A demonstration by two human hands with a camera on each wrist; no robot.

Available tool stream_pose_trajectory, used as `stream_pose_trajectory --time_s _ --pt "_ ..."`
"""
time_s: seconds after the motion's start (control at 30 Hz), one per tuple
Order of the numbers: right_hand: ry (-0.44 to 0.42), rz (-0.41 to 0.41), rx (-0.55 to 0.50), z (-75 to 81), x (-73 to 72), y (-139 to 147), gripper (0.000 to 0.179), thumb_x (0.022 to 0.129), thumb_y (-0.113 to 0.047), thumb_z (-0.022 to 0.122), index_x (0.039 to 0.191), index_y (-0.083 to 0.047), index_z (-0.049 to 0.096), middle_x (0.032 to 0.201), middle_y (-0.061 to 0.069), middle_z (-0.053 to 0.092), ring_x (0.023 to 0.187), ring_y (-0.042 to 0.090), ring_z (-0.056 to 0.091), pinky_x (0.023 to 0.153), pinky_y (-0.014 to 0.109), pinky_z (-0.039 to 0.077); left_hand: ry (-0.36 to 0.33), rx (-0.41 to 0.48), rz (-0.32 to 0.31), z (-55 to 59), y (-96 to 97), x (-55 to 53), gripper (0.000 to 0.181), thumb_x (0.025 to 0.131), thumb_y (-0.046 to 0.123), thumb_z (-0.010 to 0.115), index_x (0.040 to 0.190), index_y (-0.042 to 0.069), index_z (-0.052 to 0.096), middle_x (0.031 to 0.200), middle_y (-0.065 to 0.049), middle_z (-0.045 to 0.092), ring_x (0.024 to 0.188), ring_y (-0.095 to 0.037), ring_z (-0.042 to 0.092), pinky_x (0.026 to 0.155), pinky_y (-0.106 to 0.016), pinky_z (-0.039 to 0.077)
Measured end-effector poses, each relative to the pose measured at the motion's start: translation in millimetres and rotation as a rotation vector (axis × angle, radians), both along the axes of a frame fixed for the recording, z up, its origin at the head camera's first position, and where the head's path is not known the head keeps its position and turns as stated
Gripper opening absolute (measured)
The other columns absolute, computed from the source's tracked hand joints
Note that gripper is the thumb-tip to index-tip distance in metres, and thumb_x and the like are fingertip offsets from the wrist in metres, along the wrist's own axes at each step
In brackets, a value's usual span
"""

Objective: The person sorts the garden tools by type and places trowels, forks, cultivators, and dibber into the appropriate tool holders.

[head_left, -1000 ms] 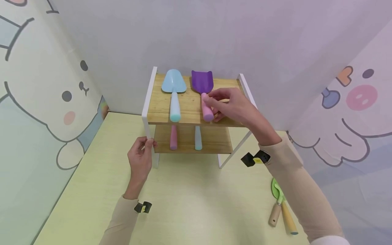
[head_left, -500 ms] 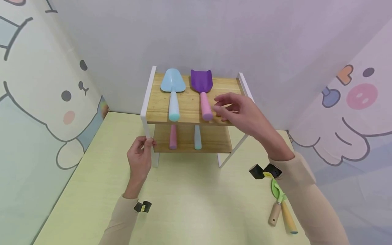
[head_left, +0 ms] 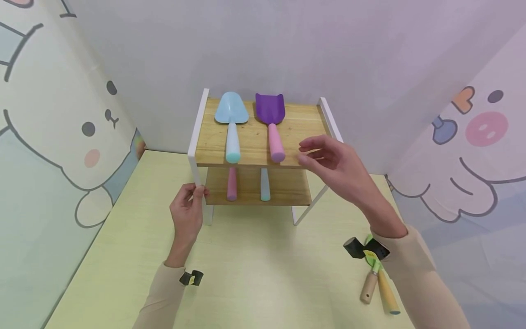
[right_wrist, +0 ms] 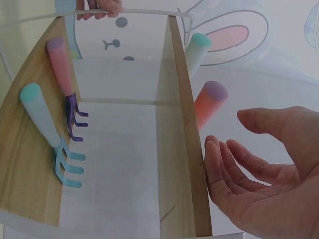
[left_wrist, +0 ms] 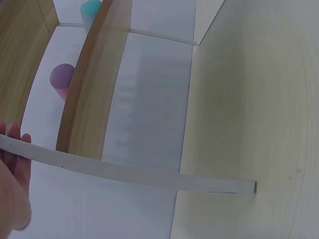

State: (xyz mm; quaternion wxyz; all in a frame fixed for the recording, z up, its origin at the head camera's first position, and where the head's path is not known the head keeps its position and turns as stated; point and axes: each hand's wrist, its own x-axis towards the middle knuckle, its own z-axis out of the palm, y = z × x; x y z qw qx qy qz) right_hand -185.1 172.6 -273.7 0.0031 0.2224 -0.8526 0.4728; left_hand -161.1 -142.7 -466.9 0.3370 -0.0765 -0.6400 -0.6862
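A two-tier wooden shelf with a white frame stands ahead. On its top board lie a light blue trowel and, to the right, a purple shovel with a pink handle. My left hand pinches the frame's front left post. Beside the shovel, at the board's front right edge, my right hand holds nothing, its thumb and fingers apart. The right wrist view shows a purple hand rake with a pink handle and a light blue hand rake on the lower board.
Right of the shelf, on the pale table, lie green garden tools, one with a brown handle and one with a yellow handle. My right sleeve partly covers them. Walls with cartoon animals close in the back and both sides.
My right hand has let go of the shovel's pink handle and drawn back to the right and towards me. The left hand keeps its hold on the post.
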Motion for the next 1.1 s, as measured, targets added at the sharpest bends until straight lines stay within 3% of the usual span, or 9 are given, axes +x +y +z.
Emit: stream_pose_trajectory --time_s 0.2,0.5,0.8,1.1 --pt "0.091 0.042 -0.071 -12.5 9.4 10.1 0.031 0.097 -0.005 0.071 0.127 -0.001 0.064 0.120 0.011 0.067 0.106 0.016 0.067 0.095 0.021 0.055 -0.008 0.013 -0.006 -0.1 0.1 -0.3 0.014 0.101 -0.006 0.060 0.097 -0.019 0.059 0.088 -0.016 0.065 0.081 -0.019 0.067 0.076 -0.023 0.060" --pt "0.144 0.099 -0.145 -29.9 20.0 22.9 0.035 0.093 0.006 0.071 0.127 0.000 0.064 0.120 0.015 0.066 0.108 0.018 0.066 0.095 0.024 0.055 -0.016 0.011 -0.002 0.3 0.4 0.4 0.014 0.101 -0.006 0.059 0.098 -0.020 0.059 0.088 -0.015 0.065 0.080 -0.018 0.067 0.076 -0.023 0.061" --pt "0.209 0.109 -0.160 -50.9 28.3 32.3 0.043 0.088 0.015 0.072 0.127 0.000 0.064 0.115 0.007 0.067 0.102 0.018 0.065 0.093 0.023 0.056 -0.008 0.019 -0.006 -0.4 0.6 -0.6 0.014 0.101 -0.006 0.059 0.097 -0.020 0.059 0.087 -0.022 0.064 0.080 -0.018 0.067 0.076 -0.023 0.061" --pt "0.221 0.093 -0.163 -74.0 35.0 42.4 0.047 0.085 0.018 0.072 0.127 -0.001 0.064 0.111 0.016 0.068 0.100 0.018 0.066 0.094 0.025 0.056 -0.007 0.024 -0.015 -2.0 0.1 -1.3 0.015 0.101 -0.005 0.059 0.097 -0.020 0.059 0.088 -0.017 0.065 0.081 -0.017 0.067 0.075 -0.023 0.061"
